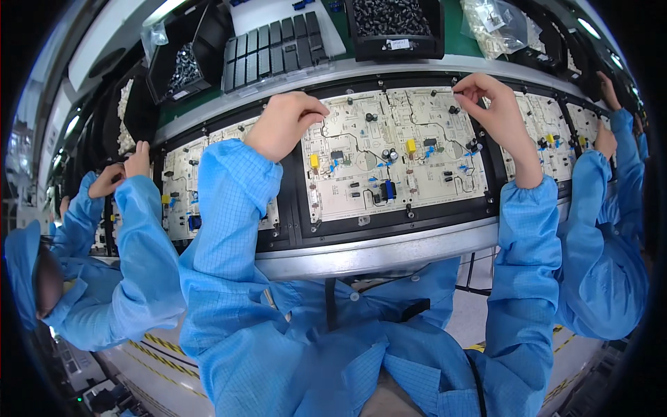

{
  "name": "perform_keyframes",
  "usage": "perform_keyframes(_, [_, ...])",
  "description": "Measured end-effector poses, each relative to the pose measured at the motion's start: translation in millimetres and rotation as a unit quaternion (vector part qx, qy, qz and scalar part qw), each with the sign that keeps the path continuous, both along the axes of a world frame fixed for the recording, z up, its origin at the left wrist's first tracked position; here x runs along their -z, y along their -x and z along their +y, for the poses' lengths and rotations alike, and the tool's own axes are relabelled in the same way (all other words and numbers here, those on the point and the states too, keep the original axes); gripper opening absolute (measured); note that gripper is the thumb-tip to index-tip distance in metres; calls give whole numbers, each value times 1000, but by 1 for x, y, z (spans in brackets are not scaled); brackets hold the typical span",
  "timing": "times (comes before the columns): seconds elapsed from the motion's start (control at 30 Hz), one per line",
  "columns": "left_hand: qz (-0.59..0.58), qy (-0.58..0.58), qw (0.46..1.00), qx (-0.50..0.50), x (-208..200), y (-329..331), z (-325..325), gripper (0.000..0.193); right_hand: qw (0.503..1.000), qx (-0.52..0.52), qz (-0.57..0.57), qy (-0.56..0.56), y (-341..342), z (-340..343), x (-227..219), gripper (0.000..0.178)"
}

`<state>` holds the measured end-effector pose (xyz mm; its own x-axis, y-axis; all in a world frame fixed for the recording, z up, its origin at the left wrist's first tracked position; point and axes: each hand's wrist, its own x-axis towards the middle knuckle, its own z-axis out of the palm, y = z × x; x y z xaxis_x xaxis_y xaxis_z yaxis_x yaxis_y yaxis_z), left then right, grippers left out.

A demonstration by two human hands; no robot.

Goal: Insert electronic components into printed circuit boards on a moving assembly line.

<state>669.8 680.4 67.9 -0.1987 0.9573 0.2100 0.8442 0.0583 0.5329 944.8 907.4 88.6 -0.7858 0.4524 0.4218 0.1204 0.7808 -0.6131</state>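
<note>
Nearest, a blue jacket (pixel 299 368) with both sleeves stretched past the metal edge (pixel 375 254) of the desk; likely to brush upright parts out of line, given a forearm lowered too far. Next, a black frame (pixel 333 233) around two cream circuit boards (pixel 340 198), side by side and dotted with standing parts: a dark blue block (pixel 388 190), a yellow block (pixel 314 162), small black cylinders (pixel 372 117). Possible trouble here: a thin leg bent or set in a wrong hole, through poor sight beneath curled fingers, or a neighbouring part tipped by a knuckle. Farther off, left grip (pixel 278 128) at the upper left corner of the left board, wrist bent, thumb and fingertips close together; no way to tell of anything between them. Roughly level with it, right grip (pixel 499 104) at the upper right corner of the right board, thumb and forefinger pinched near a black cylinder, at risk of nudging it in a slip; again, impossible to make out anything held. Between the two grips and mostly on their near side, both boards. Beyond, a black bin (pixel 420 48) of small dark parts.
</note>
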Motion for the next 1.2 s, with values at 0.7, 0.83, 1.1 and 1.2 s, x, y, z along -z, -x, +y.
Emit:
perform_keyframes(0.7, [-88,-5,994,-62,16,-3,-7,19,1000,-7,-4,14,-7,14,11,10])
perform_keyframes(0.83, [-106,5,992,-69,16,-5,-5,19,1000,-5,-10,8,-10,14,10,10])
perform_keyframes(1.1, [11,23,999,-41,9,-11,-7,21,1000,-7,-18,12,-13,18,12,11])
perform_keyframes(1.2, [47,24,998,-20,6,-11,-6,22,1000,-9,-11,22,-11,13,6,11])
